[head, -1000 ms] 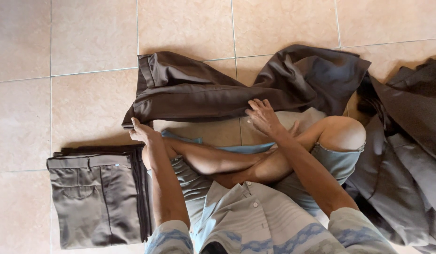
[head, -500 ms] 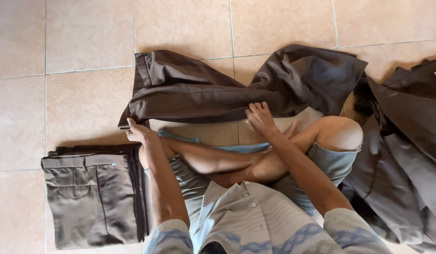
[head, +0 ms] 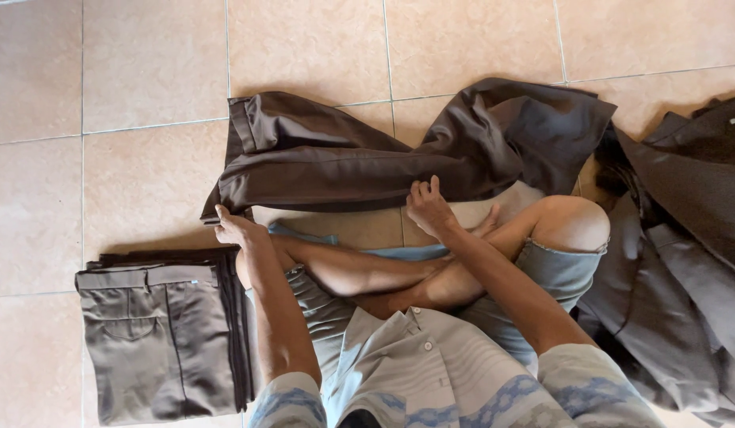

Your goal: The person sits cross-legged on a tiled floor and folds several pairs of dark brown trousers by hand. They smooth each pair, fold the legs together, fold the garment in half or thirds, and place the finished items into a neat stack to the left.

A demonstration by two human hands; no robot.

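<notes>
I sit cross-legged on a tiled floor. A pair of dark brown trousers (head: 359, 162) lies stretched out in front of my legs, waistband to the left, legs bunched up to the right. My left hand (head: 234, 228) pinches the near left corner of the trousers at the waistband. My right hand (head: 428, 206) grips the near edge of the trousers around their middle, fingers curled over the cloth.
A stack of folded grey and dark trousers (head: 161, 333) lies on the floor at my left. A loose heap of dark garments (head: 685, 254) lies at my right. Beige floor tiles (head: 304, 47) stretch beyond the trousers.
Both hands stay on the trousers' near edge. The waistband corner has shifted slightly to the left and nearer to me with my left hand.
</notes>
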